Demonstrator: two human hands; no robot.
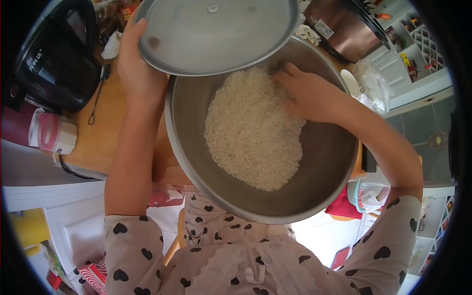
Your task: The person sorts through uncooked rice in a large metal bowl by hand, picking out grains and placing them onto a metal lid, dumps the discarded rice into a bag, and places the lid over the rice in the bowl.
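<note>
A large metal pot (324,162) stands at the front edge of the table, with a mound of white rice (250,132) in it. My left hand (140,64) grips a round metal lid (216,37) by its left rim. The lid is raised and tilted over the far side of the pot and covers part of its opening. Inside the pot, my right hand (309,96) is at the right side of the rice, its fingers curled into the grains. Some fingertips are hidden by the hand and the rice.
A black kettle-like appliance (59,59) stands at the left, near a thin-handled utensil (98,93) and a lidded jar (56,132). Behind the pot at the right is a brown metallic cooker (344,29). A clear plastic bag (373,86) lies beside a white scoop (350,82).
</note>
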